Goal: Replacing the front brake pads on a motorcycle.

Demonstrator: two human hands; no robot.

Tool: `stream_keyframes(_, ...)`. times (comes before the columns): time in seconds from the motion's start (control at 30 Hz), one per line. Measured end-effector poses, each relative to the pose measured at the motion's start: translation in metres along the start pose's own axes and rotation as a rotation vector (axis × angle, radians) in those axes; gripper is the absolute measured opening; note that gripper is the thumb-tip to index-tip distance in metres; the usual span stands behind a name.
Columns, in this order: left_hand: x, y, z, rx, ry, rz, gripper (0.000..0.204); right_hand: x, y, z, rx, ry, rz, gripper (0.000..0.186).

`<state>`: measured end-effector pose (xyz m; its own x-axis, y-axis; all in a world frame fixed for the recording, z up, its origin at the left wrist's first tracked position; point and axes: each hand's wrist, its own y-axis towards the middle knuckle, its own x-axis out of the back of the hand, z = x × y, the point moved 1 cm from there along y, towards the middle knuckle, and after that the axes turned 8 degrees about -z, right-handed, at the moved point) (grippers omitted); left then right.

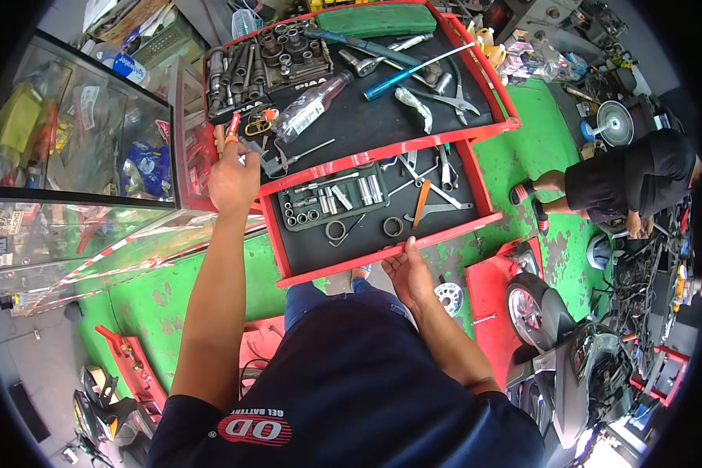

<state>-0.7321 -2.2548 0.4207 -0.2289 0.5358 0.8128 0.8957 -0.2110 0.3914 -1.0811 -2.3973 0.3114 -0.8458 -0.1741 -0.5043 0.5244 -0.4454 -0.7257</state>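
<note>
A red tool cart (487, 100) stands in front of me with its top tray full of sockets, wrenches and screwdrivers. A drawer (343, 265) below is pulled out, holding a socket set (334, 201), rings and an orange-handled tool (420, 204). My right hand (408, 271) grips the drawer's red front edge. My left hand (234, 175) is raised at the cart's left edge, fingers closed around a small red-handled tool (233, 125) near the top tray's corner.
A glass display cabinet (78, 140) stands at my left. The floor (522, 148) is green with worn paint. At right a person in black (639, 183) crouches by a scooter (569, 343) and engine parts. A clear plastic bottle (312, 104) lies on the top tray.
</note>
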Motion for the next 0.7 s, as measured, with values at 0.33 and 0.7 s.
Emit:
stream_keyframes(0.33,0.003,0.0,-0.003,0.017,0.027,0.043,0.022,0.008,-0.007,0.008,-0.03,-0.039,0.09,0.04)
stream_keyframes(0.7,0.002,0.001,-0.002,0.006,0.056,0.071,0.023,0.018,-0.01,0.012,0.0,-0.073,0.119,0.051)
